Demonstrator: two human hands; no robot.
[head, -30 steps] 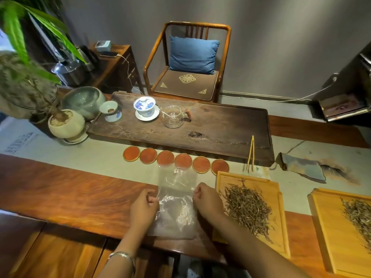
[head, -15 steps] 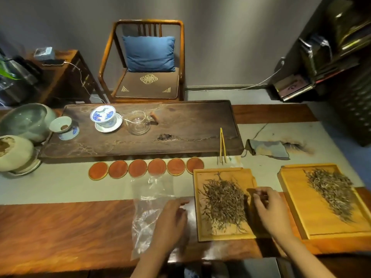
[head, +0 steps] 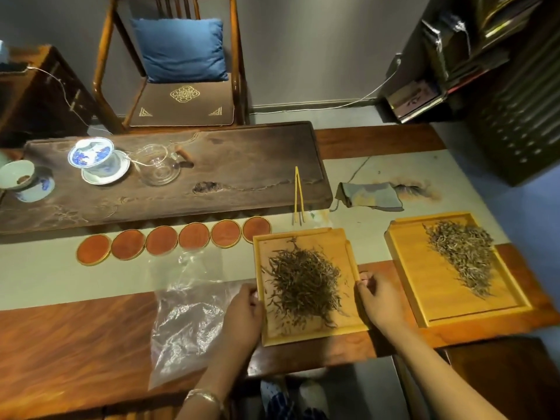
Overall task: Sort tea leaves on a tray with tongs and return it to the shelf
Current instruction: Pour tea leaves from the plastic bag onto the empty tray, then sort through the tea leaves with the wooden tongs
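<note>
At the far left of the surface (head: 75,322) a blue-and-white lidded cup (head: 96,157) and a glass pitcher (head: 157,165) stand on the dark tea board (head: 212,165), and a row of round orange coasters (head: 172,241) runs along its near edge. Next comes a crumpled clear plastic bag (head: 188,313), lying flat just beside the left hand (head: 242,313). That hand presses against the left rim of the near tray (head: 309,338), its fingers curled over the edge and gripping it. The tray sits on the near part of the surface with a loose dark heap of tea leaves (head: 303,286) in its middle. Beyond its far edge the yellow tongs (head: 298,195) lie untouched, half on the tea board. The right hand (head: 375,298) meets the tray's right rim, fingers bent onto the edge, seemingly pinching it. Well to the right, a second tray (head: 409,268) holds a paler heap of leaves (head: 463,256), and a folded grey cloth (head: 369,197) lies behind it. The risk here, as I judge it, is tilt: if either hand lifts or slides its side unevenly, the light leaves could skate over the low rim onto the surface or onto the bag. A jerk toward the right might also knock the neighbouring tray.
</note>
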